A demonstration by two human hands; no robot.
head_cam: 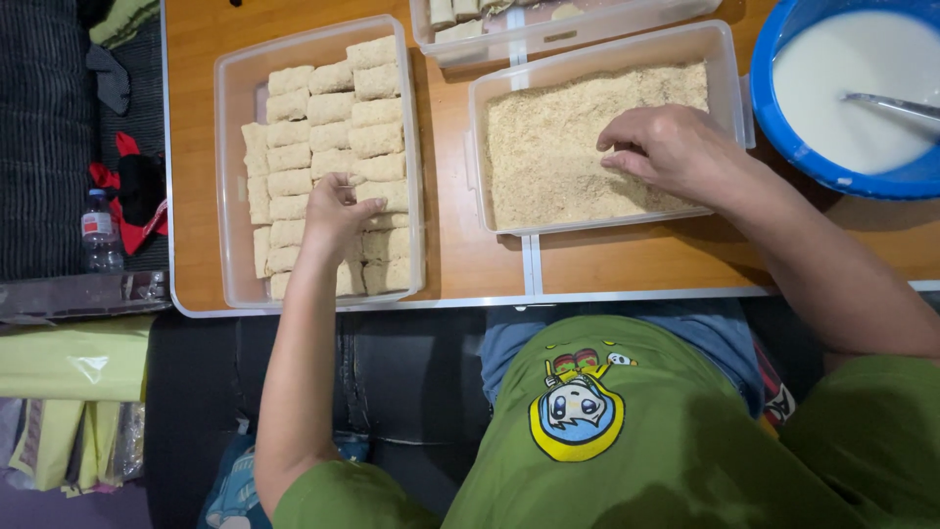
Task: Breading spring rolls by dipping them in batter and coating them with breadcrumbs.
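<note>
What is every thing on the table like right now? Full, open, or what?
Left hand: resting on the breaded rolls.
Right hand: fingers down in the crumbs.
Roll tub: lidless, nearly full.
Crumb tub: lidless, floor covered.
Blue bowl: holds white batter, spoon in it.
Water bottle: capped.

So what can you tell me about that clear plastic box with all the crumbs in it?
The clear rectangular plastic box sits flat on the orange wooden table, between a box of breaded rolls and a blue bowl of white batter. Fine tan breadcrumbs cover its bottom. The right hand reaches in, fingertips touching the crumbs.
</note>
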